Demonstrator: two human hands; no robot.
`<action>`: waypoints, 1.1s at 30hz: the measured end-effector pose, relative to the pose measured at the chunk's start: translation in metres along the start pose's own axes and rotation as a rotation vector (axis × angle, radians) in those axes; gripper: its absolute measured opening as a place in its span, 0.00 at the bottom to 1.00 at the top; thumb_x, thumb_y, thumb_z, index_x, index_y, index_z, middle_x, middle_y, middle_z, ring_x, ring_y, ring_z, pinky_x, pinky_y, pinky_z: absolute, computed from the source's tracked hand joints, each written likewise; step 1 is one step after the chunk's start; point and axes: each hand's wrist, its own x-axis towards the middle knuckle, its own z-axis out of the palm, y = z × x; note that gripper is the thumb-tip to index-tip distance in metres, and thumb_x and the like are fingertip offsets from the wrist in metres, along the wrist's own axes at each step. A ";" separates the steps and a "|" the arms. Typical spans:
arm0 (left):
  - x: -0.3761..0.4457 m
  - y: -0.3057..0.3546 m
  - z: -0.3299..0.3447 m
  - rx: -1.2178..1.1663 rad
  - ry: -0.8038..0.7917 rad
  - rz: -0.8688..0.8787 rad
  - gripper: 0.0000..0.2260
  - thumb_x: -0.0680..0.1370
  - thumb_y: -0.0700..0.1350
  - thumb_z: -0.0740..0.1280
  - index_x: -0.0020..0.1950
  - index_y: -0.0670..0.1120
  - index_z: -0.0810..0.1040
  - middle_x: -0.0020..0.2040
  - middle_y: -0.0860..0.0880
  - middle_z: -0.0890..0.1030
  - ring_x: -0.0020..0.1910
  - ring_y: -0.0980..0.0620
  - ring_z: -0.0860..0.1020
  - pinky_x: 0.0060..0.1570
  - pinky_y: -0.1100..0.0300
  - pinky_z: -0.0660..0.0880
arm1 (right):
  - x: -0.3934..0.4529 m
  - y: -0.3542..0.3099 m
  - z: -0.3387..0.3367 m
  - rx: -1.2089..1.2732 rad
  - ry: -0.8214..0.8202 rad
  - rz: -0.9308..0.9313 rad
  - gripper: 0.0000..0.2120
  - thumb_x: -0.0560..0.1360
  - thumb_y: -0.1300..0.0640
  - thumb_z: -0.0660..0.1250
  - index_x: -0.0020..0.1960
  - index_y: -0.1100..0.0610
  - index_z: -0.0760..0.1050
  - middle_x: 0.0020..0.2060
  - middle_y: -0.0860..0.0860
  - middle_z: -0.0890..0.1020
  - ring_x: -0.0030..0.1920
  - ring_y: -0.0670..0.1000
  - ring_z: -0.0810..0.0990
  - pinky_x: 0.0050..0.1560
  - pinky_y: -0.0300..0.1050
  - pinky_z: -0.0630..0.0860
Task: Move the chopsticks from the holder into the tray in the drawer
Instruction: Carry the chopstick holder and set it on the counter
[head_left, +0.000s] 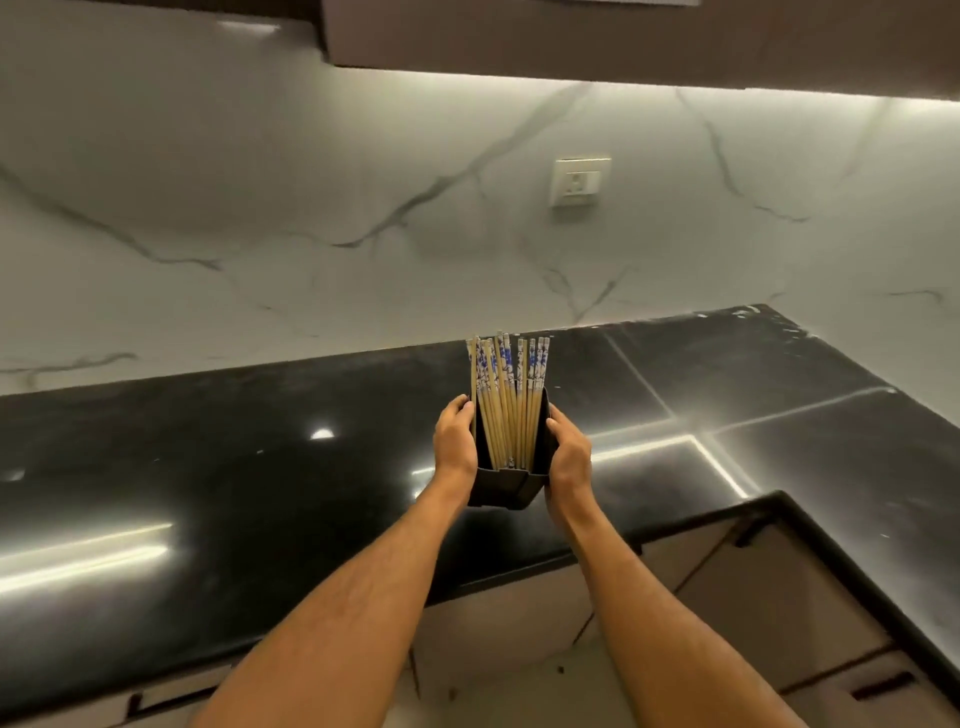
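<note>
Dark holder (506, 486) is gripped at both sides, left hand (456, 436) and right hand (569, 449) curled round it, above the counter (234, 441). Chopsticks (509, 395) judged light, stiff, loose; best bunched mid-length.

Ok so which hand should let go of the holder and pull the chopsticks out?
Probably the right hand: it grips the holder lower, while the left hand wraps it near the rim, steadying the chopsticks. It's close, though.

Dim; under-cabinet strip light, glare streaks on countertop (260, 467), wide-angle edge warp.
</note>
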 end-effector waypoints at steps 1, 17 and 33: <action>0.001 0.003 -0.025 -0.005 0.025 0.003 0.18 0.85 0.48 0.57 0.70 0.41 0.75 0.65 0.41 0.80 0.66 0.42 0.77 0.69 0.40 0.72 | -0.003 0.006 0.022 -0.004 -0.016 0.016 0.20 0.84 0.57 0.51 0.67 0.55 0.79 0.59 0.54 0.84 0.61 0.55 0.82 0.63 0.60 0.79; 0.015 0.023 -0.339 -0.011 0.241 0.040 0.15 0.86 0.45 0.56 0.66 0.43 0.79 0.58 0.43 0.83 0.60 0.46 0.81 0.66 0.42 0.75 | -0.083 0.095 0.313 -0.033 -0.223 0.119 0.19 0.84 0.57 0.53 0.66 0.53 0.80 0.58 0.51 0.85 0.60 0.52 0.82 0.63 0.60 0.79; 0.053 -0.005 -0.441 -0.070 0.287 -0.034 0.15 0.85 0.44 0.57 0.59 0.44 0.83 0.54 0.41 0.85 0.58 0.41 0.83 0.62 0.44 0.78 | -0.091 0.147 0.397 -0.103 -0.263 0.157 0.18 0.84 0.61 0.53 0.60 0.53 0.82 0.54 0.49 0.86 0.57 0.47 0.84 0.57 0.45 0.80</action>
